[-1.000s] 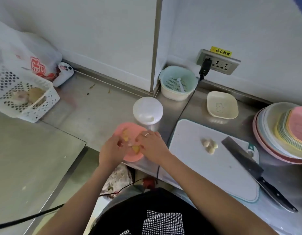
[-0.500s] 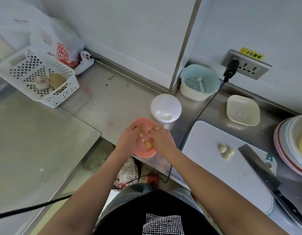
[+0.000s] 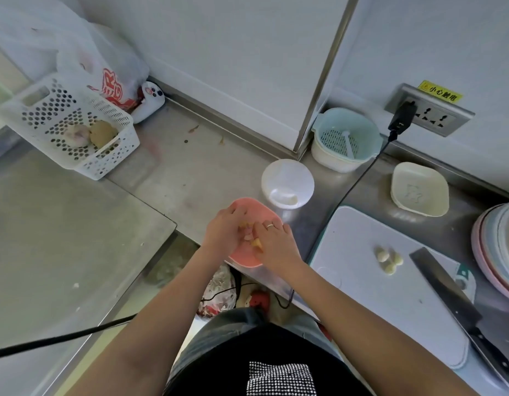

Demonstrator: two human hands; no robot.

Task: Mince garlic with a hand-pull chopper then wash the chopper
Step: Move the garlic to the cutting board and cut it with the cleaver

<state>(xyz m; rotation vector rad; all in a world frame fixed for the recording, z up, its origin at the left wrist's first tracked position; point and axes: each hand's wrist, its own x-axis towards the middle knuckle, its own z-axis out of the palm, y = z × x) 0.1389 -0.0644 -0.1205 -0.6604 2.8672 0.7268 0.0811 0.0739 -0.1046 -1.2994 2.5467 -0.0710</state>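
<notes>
At frame centre: left hand [image 3: 223,231] and right hand [image 3: 273,244] pinch small pale garlic clove [image 3: 249,237] over round pink plastic dish [image 3: 244,257]
Handling: light, slippery clove; pinch its ends

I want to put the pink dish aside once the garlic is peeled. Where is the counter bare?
Bare steel lies between the white basket and the chopper. The cutting board is free on its near half. It is crowded around the pink dish, under both hands, and right of the knife.

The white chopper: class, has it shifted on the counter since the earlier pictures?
No. The white chopper stands just beyond the pink dish, in front of the wall corner, as before; only the camera has moved.
</notes>
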